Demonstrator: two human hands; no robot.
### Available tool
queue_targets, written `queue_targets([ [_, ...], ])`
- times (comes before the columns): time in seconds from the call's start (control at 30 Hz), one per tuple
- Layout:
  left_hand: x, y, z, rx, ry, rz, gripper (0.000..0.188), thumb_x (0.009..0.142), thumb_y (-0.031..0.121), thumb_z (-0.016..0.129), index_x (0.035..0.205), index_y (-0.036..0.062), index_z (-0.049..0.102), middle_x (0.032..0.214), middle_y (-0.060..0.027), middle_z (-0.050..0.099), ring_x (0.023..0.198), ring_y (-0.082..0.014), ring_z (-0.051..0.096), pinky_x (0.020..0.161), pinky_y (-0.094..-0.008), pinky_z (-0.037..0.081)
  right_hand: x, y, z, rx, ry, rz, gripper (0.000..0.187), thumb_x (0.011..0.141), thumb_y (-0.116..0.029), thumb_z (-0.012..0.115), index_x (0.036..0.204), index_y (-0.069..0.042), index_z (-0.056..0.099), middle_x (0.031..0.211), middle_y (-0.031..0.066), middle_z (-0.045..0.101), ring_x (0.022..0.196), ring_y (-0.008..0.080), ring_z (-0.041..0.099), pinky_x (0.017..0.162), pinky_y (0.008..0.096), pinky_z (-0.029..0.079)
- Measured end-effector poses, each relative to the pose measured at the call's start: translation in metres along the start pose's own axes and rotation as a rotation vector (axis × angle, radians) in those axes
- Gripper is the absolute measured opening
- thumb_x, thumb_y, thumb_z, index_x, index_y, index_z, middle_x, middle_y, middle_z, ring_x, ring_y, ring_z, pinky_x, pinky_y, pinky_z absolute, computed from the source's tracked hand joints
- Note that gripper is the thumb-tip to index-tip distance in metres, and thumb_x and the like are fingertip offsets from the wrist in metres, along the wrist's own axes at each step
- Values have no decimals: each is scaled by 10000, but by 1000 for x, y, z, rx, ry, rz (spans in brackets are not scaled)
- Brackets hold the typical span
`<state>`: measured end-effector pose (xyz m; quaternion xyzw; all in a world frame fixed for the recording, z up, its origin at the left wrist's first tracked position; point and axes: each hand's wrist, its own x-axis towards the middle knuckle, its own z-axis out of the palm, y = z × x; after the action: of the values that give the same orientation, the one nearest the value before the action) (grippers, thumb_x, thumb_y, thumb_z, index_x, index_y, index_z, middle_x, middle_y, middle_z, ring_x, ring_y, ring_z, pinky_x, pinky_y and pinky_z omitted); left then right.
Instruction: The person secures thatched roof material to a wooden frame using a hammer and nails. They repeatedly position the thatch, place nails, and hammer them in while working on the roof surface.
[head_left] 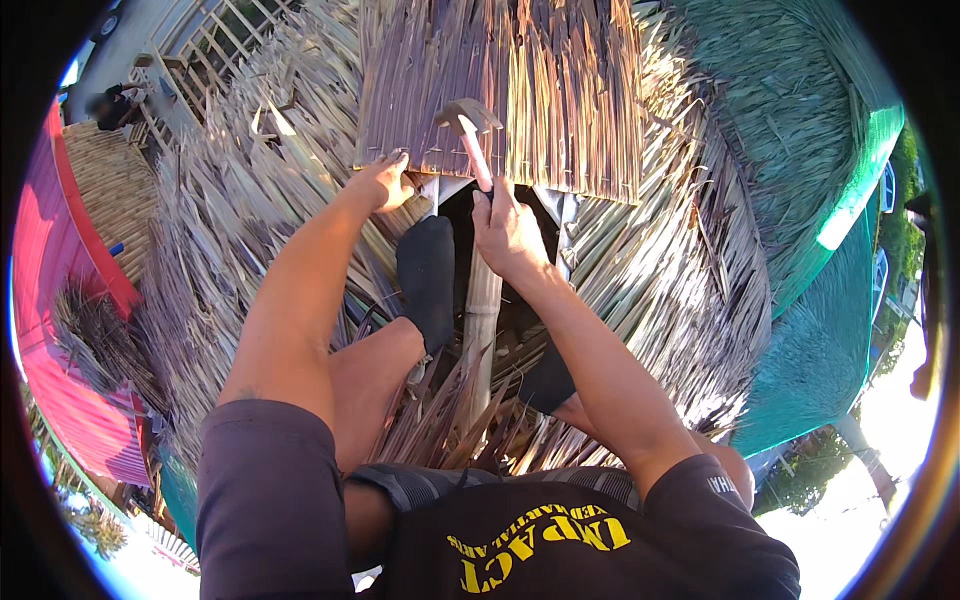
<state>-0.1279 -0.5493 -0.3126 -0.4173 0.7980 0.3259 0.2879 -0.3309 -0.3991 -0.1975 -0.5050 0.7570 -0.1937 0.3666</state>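
A panel of brown palm thatch (pixel 574 110) lies straight ahead, its lower edge towards me. At that edge's left corner, my left hand (pixel 380 183) is closed on the panel; a small thing such as a nail between its fingertips would be too small to make out. My right hand (pixel 508 228) grips the dark lower handle of a claw hammer (pixel 475 150). Over the thatch panel, near its lower edge, is the hammer's metal head, pointing away from me. Whether the head touches the panel, I cannot tell.
Between my legs, a bamboo pole (pixel 483 310) runs below a dark gap in the roof. Older grey thatch (pixel 660 330) slopes down on both sides. Green netting (pixel 810 340) covers thatch at the right; a red metal roof (pixel 60 330) is at the left. Another person (pixel 118 108) is far below.
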Motion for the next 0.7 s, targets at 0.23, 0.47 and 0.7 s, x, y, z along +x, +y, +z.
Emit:
queue_targets([
  [0.23, -133, -6, -186, 114, 246, 28, 459, 967, 357, 551, 1313, 57, 586, 1178, -204, 685, 1085, -389, 660, 925, -474, 520, -67, -32, -79, -61, -76, 88, 357, 997, -364, 584, 1032, -10, 545, 841, 266, 636, 817, 472, 625, 720, 520, 477],
  [0.47, -392, -7, -190, -133, 567, -18, 506, 985, 273, 598, 1422, 30, 523, 1268, -205, 679, 1130, -320, 678, 962, -425, 517, -135, -133, -156, -22, -114, -219, 349, 984, -345, 631, 1063, -7, 594, 830, 219, 641, 757, 381, 622, 716, 457, 483],
  [0.7, -614, -33, 29, -320, 659, -258, 487, 986, 327, 591, 1368, 26, 582, 1302, -193, 662, 1184, -344, 644, 1017, -415, 494, -246, -283, -225, -402, -266, -895, 352, 898, -248, 724, 1198, -79, 650, 853, 198, 664, 818, 416, 631, 721, 465, 480],
])
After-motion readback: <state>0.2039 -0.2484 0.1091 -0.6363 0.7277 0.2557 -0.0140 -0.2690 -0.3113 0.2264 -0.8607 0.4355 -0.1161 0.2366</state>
